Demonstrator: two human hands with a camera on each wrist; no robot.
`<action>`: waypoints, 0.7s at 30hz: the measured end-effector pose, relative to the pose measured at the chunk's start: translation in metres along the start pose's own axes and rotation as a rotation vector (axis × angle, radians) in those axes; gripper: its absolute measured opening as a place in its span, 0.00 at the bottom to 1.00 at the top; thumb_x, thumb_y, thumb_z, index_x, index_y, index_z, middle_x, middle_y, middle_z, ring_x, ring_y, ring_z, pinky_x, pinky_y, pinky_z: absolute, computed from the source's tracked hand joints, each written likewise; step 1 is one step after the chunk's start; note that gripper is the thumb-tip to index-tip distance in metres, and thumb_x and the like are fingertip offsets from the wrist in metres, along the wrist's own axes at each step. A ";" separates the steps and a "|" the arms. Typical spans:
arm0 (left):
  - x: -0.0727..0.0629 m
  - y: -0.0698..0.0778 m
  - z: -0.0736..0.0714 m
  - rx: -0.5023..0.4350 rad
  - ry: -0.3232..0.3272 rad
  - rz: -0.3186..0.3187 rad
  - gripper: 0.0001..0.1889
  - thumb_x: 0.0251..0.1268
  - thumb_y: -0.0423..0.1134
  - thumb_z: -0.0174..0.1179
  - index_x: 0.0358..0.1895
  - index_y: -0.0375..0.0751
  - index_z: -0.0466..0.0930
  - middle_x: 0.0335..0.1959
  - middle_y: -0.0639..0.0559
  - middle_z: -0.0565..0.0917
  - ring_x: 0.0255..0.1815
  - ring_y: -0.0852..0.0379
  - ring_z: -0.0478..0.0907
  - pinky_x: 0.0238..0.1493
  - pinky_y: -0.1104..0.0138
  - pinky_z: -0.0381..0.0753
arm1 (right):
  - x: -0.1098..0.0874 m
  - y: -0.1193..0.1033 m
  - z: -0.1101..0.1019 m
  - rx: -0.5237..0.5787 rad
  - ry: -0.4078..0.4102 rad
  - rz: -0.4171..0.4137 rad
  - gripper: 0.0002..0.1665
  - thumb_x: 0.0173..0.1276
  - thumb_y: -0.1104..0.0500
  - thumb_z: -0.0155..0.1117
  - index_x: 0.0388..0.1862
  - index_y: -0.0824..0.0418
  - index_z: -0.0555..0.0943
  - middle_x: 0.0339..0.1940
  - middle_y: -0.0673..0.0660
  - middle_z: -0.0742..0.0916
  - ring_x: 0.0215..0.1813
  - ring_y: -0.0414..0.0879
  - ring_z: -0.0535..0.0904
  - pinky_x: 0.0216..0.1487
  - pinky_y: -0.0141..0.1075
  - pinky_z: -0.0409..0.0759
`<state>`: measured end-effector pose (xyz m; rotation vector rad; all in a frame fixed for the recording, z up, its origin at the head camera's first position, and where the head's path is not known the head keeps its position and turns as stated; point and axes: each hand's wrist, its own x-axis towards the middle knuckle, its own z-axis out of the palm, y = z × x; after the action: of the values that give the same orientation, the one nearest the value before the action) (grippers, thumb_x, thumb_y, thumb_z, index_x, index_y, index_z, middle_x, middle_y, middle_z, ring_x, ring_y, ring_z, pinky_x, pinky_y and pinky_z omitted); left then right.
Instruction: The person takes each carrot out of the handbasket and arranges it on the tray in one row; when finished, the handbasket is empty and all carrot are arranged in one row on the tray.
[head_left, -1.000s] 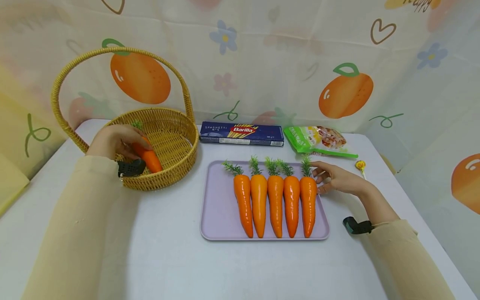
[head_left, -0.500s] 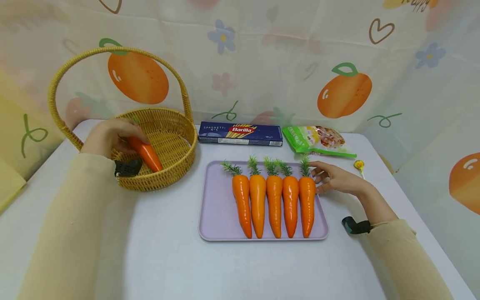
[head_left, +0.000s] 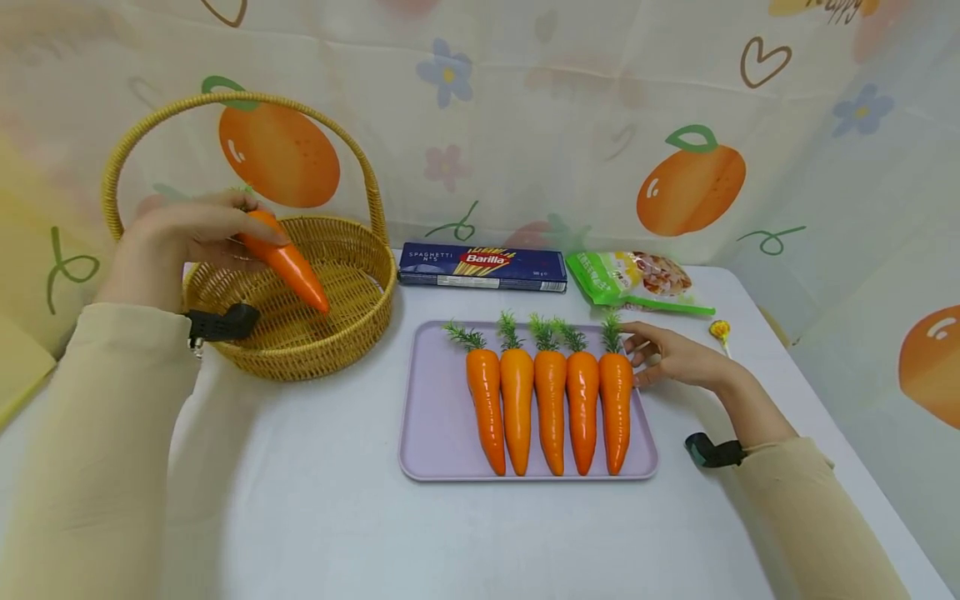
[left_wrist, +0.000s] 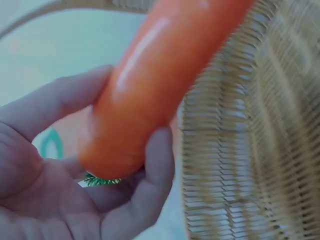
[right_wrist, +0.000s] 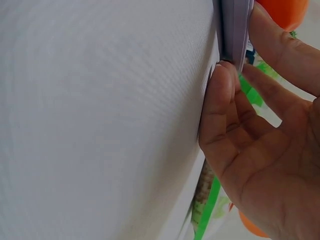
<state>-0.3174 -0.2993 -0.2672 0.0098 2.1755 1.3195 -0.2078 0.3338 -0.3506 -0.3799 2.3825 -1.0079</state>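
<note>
My left hand [head_left: 198,233] grips an orange carrot [head_left: 296,271] by its thick leafy end, thumb and fingers curled round it. The carrot tilts, tip pointing down to the right, over the wicker basket [head_left: 300,360]. Seen from the left wrist, the carrot [left_wrist: 155,75] fills the grasp, with a bit of green leaf [left_wrist: 102,180] near the palm. At the upper right edge of a lilac tray [head_left: 442,417], my right hand [head_left: 671,354] holds the rim between thumb and fingers; the right wrist view shows the tray edge [right_wrist: 235,30] there. Several carrots [head_left: 551,412] lie side by side on the tray.
Behind the tray lies a blue spaghetti box [head_left: 483,268], with a green and white food bag [head_left: 637,282] to its right. A yellow lollipop [head_left: 720,330] is beyond my right hand. The basket's tall handle [head_left: 247,98] arches above its bowl. A printed curtain hangs behind the table.
My left hand has risen and moved left, lifting the carrot up from inside the basket. My right hand and the tray have stayed where they were.
</note>
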 end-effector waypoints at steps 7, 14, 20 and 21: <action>-0.049 0.050 0.045 -0.009 0.058 0.059 0.19 0.70 0.41 0.59 0.55 0.52 0.58 0.52 0.53 0.67 0.43 0.62 0.81 0.48 0.68 0.87 | 0.000 0.001 0.000 0.008 -0.001 0.001 0.49 0.58 0.65 0.69 0.75 0.67 0.56 0.58 0.67 0.72 0.52 0.51 0.72 0.46 0.28 0.81; -0.054 0.054 0.059 -0.015 0.020 0.119 0.21 0.70 0.41 0.59 0.58 0.57 0.58 0.57 0.50 0.63 0.46 0.61 0.81 0.50 0.65 0.87 | 0.000 0.000 0.000 0.009 -0.002 0.005 0.49 0.58 0.65 0.69 0.76 0.67 0.56 0.58 0.67 0.72 0.52 0.51 0.72 0.46 0.28 0.81; -0.066 0.064 0.083 0.004 0.001 0.165 0.21 0.69 0.39 0.61 0.57 0.53 0.60 0.55 0.51 0.65 0.47 0.58 0.81 0.52 0.62 0.87 | 0.000 0.000 0.000 0.006 -0.003 0.006 0.49 0.58 0.65 0.69 0.76 0.66 0.56 0.58 0.67 0.72 0.52 0.51 0.72 0.46 0.27 0.81; -0.068 0.065 0.087 0.012 -0.002 0.169 0.21 0.68 0.39 0.61 0.57 0.52 0.61 0.55 0.51 0.66 0.48 0.56 0.81 0.52 0.62 0.87 | 0.000 0.000 0.000 0.005 -0.003 0.006 0.49 0.58 0.65 0.69 0.76 0.66 0.56 0.58 0.67 0.72 0.52 0.51 0.72 0.46 0.27 0.81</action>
<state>-0.2380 -0.2155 -0.2111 0.2031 2.2212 1.3975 -0.2078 0.3342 -0.3506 -0.3716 2.3767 -1.0090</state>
